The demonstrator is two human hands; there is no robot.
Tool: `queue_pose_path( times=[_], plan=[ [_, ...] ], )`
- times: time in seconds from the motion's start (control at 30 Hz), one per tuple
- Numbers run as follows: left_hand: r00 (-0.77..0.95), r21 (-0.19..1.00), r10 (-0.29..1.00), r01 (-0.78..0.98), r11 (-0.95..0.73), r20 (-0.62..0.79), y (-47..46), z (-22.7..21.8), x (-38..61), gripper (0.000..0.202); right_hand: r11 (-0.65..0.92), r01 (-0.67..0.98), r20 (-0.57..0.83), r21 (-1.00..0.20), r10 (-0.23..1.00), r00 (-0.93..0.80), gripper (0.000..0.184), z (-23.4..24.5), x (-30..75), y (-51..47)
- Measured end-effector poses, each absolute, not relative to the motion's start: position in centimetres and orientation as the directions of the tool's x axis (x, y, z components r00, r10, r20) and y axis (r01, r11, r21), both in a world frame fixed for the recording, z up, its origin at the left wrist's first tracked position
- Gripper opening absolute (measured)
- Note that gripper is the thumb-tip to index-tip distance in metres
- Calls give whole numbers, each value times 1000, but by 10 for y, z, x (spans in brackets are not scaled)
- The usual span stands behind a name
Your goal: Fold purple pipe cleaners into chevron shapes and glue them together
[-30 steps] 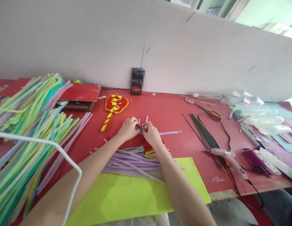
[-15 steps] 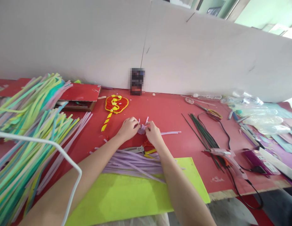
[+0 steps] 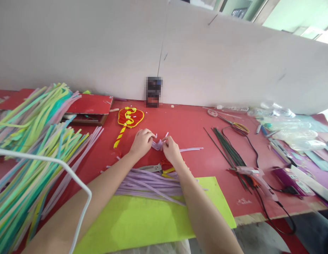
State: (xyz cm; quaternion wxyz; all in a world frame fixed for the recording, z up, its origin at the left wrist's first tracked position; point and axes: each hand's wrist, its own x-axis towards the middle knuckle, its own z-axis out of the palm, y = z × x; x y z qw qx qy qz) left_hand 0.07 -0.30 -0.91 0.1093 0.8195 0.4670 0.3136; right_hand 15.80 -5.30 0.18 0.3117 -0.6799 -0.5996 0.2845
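Both hands pinch a small bundle of bent lilac pipe cleaners (image 3: 157,145) above the red table. My left hand (image 3: 143,141) grips its left side, and my right hand (image 3: 170,145) has its fingers closed on the right side. Two short lilac ends poke up between the hands. Just below lie scissors (image 3: 150,168) with red and yellow handles, partly covered by my right wrist. A pile of long lilac pipe cleaners (image 3: 150,186) rests on a lime-green sheet (image 3: 143,220) under my forearms. More lilac stems (image 3: 192,149) stick out right of my right hand.
A red and yellow fan-shaped craft (image 3: 130,118) lies behind my left hand. Multicoloured pipe cleaners (image 3: 29,169) heap at the left, behind a white bent rod (image 3: 87,197). Rightward are dark green stems (image 3: 227,146), a corded glue gun (image 3: 255,176), another pair of scissors (image 3: 239,127) and plastic bottles (image 3: 296,135).
My left hand has shifted slightly left, and the lilac bundle between the hands looks more spread out. My right hand has barely moved.
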Motion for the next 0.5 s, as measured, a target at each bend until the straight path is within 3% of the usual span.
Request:
queue_pose_path(
  times=[0.13,0.5],
  plan=[
    [256,443,878,785,-433,404,0,-12,-2,31,-95,617,-15,-782,991,134,18,2,159,-52],
    [394,414,866,764,-495,308,-9,-13,8,29,-100,625,-30,-774,992,122,21,2,158,-53]
  ],
)
